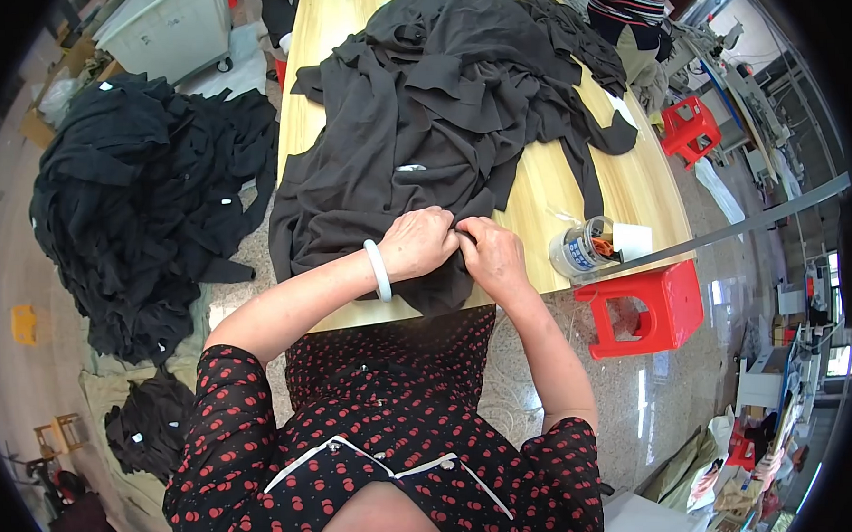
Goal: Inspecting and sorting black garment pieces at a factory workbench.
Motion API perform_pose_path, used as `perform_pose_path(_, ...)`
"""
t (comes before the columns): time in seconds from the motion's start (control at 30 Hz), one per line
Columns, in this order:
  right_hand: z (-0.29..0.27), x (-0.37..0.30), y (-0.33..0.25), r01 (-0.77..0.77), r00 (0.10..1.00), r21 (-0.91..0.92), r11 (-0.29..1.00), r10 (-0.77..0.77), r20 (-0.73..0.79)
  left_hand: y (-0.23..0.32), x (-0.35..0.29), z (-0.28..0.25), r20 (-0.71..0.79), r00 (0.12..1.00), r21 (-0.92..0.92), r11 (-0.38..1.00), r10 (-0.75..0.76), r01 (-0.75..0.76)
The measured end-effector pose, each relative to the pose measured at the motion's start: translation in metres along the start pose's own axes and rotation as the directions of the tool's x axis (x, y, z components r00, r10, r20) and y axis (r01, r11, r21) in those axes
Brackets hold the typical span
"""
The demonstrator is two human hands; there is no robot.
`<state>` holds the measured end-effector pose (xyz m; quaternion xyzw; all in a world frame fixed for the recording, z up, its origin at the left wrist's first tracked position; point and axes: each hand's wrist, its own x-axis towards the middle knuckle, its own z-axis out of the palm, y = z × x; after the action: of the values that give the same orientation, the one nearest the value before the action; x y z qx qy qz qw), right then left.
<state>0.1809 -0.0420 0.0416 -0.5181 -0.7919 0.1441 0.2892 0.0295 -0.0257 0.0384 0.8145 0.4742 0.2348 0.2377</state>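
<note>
Head view: both hands meet at the near edge of a wooden surface (pixel 574 179), the left hand (pixel 417 243) and right hand (pixel 490 254) each pinched shut on a fold of dark cloth (pixel 384 173), knuckles touching. The cloth spreads away from the grip across the surface and droops over the edge just below it. Judged from here, that hanging weight could drag the piece off the surface if the pinch loosens, and a tug toward the right hand could knock over the small jar (pixel 582 248) standing near it. More dark cloth lies heaped on the floor (pixel 147 202) well to the left of the grip. Fingertips are buried in the folds, so whatever they work on, and any tool between them, cannot be made out; another person beyond the cloth is cut off by the frame.
</note>
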Motion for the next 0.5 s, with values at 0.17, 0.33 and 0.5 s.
perform_pose_path(0.17, 0.001, -0.001, -0.003, -0.024, 1.000, -0.020, 1.000, 0.024, -0.003, -0.005, -0.002, 0.007, -0.114, 0.992, 0.028, 0.998, 0.060, -0.057)
perform_pose_path(0.33, -0.001, -0.002, 0.000, 0.069, 0.997, 0.052, 0.996, -0.066, -0.048, -0.015, 0.001, 0.001, -0.074, 0.993, -0.061, 0.993, 0.092, -0.097)
perform_pose_path(0.5, -0.002, 0.001, 0.011, -0.120, 0.987, 0.366, 0.923, 0.070, 0.146, -0.020, -0.002, -0.011, 0.024, 0.985, -0.258, 0.953, 0.170, -0.159)
